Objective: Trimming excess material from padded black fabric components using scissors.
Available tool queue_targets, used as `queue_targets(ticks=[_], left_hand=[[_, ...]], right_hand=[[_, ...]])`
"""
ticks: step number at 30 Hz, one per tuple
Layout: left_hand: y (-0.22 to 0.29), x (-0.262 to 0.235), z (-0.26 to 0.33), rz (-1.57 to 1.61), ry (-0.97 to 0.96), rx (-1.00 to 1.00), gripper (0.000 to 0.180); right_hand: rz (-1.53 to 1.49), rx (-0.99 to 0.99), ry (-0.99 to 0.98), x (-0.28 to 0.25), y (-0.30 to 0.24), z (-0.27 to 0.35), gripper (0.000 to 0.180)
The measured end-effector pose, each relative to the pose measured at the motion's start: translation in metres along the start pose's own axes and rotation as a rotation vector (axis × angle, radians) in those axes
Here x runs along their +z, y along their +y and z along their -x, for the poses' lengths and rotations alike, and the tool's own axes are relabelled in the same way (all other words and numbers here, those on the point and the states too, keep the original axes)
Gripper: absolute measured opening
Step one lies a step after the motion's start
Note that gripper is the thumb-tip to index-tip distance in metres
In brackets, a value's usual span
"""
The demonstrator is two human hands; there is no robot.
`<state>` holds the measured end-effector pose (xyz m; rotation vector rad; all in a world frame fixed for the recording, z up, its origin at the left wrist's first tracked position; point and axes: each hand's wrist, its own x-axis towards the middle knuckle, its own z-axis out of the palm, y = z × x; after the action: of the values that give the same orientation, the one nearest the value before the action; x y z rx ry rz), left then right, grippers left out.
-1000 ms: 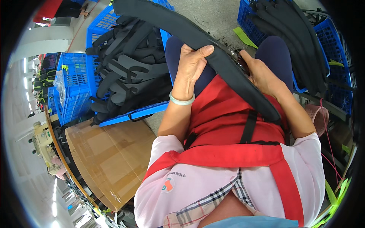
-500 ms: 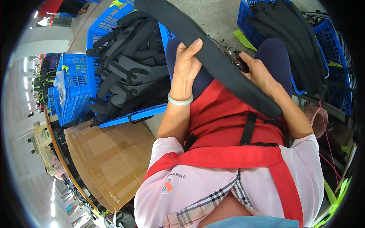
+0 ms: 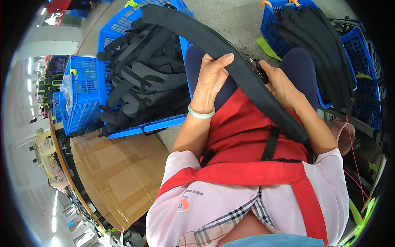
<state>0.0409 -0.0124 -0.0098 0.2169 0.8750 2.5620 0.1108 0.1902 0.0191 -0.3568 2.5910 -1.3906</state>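
Note:
A long black padded strip point(image 3: 256, 84) slants across my lap, from over the left crate down to the right side of my red apron point(image 3: 247, 127). My left hand point(image 3: 212, 80) grips it near the middle, thumb on top and fingers underneath. Against the strip's right edge, my right hand point(image 3: 284, 86) is closed round a small dark-handled tool with a metal part point(image 3: 260, 74), which looks like snips. The tool's tip and some of my right fingers are hidden behind the strip.
A blue crate point(image 3: 158, 123) at left is heaped with black padded pieces point(image 3: 160, 76). Another blue crate point(image 3: 267, 24) at far right holds long black strips point(image 3: 319, 49). A cardboard box point(image 3: 119, 177) lies at near left. A pink basket point(image 3: 342, 136) stands by my right elbow.
The strip's far end has swung down and into fuller view, over the left crate. My left hand has shifted right and slightly nearer with it. The right hand stays at the strip's edge.

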Motion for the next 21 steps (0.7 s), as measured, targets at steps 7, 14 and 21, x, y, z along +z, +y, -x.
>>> queue_targets(ticks=[7, 14, 21], left_hand=[[0.006, -0.001, 0.001, -0.005, 0.017, -0.013, 0.013], [0.008, -0.011, -0.006, -0.047, 0.008, 0.031, 0.02], [0.007, 0.002, -0.001, -0.03, 0.044, 0.038, 0.014]], right_hand=[[0.016, 0.134, -0.008, -0.005, -0.002, 0.003, 0.031], [-0.008, 0.119, 0.011, 0.003, -0.003, 0.0, 0.033], [0.094, 0.031, 0.039, 0.007, -0.005, -0.01, 0.039]])
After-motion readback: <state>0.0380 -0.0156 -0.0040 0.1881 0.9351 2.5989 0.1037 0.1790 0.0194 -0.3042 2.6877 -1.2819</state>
